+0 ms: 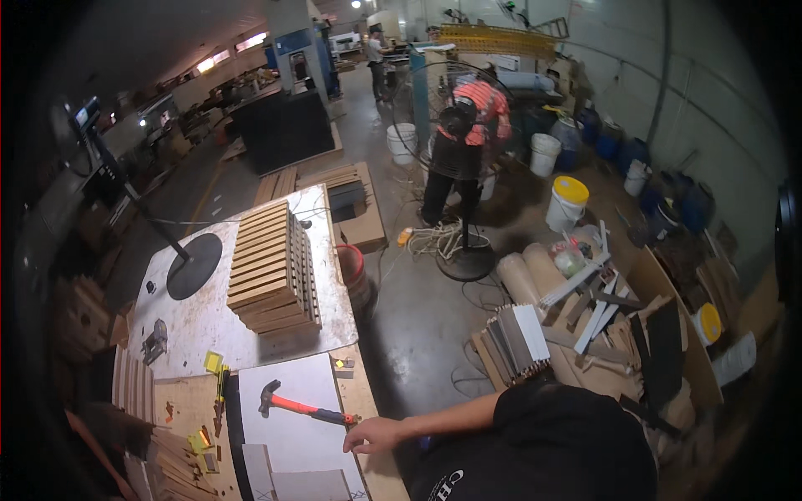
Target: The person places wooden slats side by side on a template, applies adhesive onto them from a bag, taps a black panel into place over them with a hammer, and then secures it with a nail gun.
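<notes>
My right hand [373, 435] reaches in from the right over the edge of the workbench, its fingers loosely bent and apart, with nothing visible in them. Close to the fingers is the handle end of a claw hammer [307, 409], with a red and black grip and a dark head. It lies on a white board [288, 380] on the bench; whether my fingers touch the handle I cannot tell. Pale cut panels [309, 484] lie at the board's near end. My left hand is out of view.
A tall stack of slatted wooden pieces [263, 267] stands on the white tabletop beyond, beside a round black stand base [194, 265]. Yellow-marked small items [200, 438] lie left. Scrap boards [601, 317] fill the right floor. A person in orange [480, 108] stands behind a fan.
</notes>
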Action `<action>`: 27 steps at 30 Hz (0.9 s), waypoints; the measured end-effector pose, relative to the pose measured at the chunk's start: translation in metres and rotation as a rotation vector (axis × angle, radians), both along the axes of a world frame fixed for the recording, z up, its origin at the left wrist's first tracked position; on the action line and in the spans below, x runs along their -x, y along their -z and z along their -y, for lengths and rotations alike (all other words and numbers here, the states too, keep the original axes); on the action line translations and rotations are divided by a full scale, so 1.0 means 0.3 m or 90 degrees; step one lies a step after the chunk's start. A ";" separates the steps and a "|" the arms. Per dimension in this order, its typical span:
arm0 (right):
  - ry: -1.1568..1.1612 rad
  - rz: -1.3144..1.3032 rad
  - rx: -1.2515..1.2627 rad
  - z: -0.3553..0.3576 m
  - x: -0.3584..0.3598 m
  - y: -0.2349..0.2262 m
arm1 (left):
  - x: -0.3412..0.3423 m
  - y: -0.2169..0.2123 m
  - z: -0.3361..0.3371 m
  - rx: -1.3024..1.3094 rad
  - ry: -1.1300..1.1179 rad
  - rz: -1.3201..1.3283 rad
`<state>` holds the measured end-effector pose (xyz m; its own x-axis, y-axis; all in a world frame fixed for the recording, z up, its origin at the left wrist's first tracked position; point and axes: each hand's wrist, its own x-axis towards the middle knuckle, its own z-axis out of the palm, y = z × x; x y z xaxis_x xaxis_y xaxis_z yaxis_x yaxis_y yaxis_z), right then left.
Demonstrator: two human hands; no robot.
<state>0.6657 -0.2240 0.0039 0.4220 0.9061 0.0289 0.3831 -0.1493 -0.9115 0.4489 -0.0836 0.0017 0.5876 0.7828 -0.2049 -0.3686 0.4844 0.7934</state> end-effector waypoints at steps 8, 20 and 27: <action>-0.057 -0.012 -0.013 -0.130 -0.058 0.153 | 0.060 -0.042 -0.002 0.229 -0.248 0.104; 0.118 0.180 -0.083 -0.751 -0.111 0.211 | 0.057 -0.068 -0.169 -0.089 -0.266 -0.372; 0.100 0.191 -0.044 -0.765 -0.103 0.235 | 0.064 0.048 -0.172 -0.232 -0.196 -0.372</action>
